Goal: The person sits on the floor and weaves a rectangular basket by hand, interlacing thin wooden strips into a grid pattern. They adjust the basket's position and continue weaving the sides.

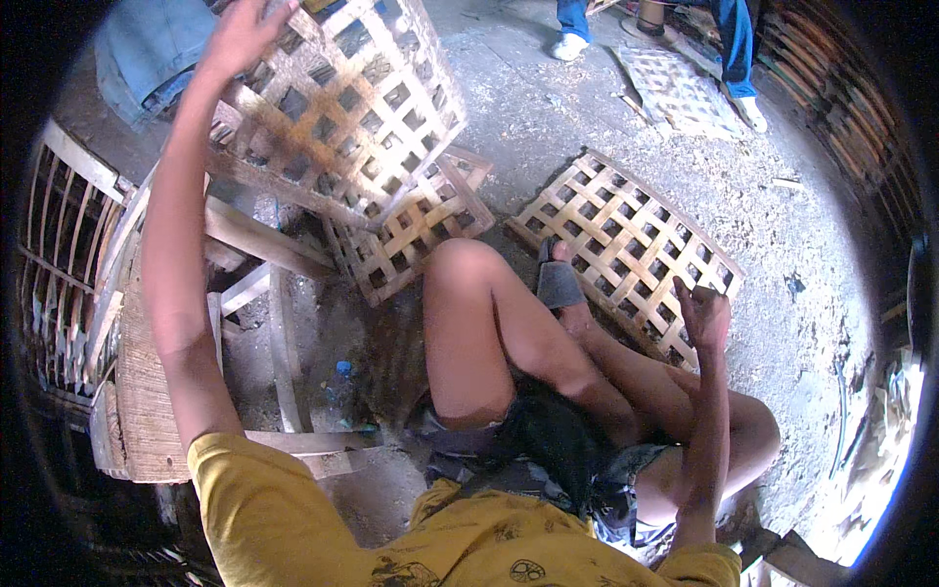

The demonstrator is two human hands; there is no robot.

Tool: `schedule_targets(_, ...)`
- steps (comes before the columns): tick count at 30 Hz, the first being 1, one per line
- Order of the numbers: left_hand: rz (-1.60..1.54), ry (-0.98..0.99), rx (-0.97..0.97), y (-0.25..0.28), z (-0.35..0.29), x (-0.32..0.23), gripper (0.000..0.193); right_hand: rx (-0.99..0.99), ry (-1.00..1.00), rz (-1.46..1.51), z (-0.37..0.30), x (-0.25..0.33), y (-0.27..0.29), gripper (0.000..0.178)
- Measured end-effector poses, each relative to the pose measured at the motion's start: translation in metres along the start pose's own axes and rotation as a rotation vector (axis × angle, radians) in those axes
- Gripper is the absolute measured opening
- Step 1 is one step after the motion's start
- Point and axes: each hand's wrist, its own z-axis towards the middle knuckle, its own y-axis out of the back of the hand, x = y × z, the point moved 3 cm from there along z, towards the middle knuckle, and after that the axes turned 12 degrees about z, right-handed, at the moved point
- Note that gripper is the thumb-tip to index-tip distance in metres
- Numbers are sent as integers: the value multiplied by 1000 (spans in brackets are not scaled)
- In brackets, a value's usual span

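My left hand (245,34) reaches to the upper left, gripping the edge of a woven lattice panel (328,127). This panel is tilted up off the floor, pale with a brown stain across its middle. Partly hidden beneath it lies another framed lattice panel (421,227). My right hand (706,315) is closed, one digit pointing up, over the near right edge of a third lattice panel (626,230) on the floor. Whether anything small is in those fingers is hidden. My sandalled foot (559,279) is at this panel's left edge.
A wooden bench (152,391) with legs and rails stands to my left, beside a slatted rack (73,264). Another person's legs in blue trousers (734,44) are at the far right, near a flat lattice sheet (675,88). Curved slats (831,78) line the right side.
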Motion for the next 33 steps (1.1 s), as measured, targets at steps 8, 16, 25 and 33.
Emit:
schedule_targets(8, -199, 77, -174, 7, -23, -65, 29, 20, -75, -13, 0, 1, 2, 57)
schedule_targets(16, -640, 236, -314, -23, -32, -78, 28, -93, -20, -9, 2, -4, 4, 53)
schedule_targets(25, -1202, 436, -294, -81, -88, -281, 29, -446, 75, 338, -6, -5, 57, 42)
schedule_targets(33, -1500, 116, -160, -115, -131, -411, 22, -415, 111, 354, -20, 2, 61, 13)
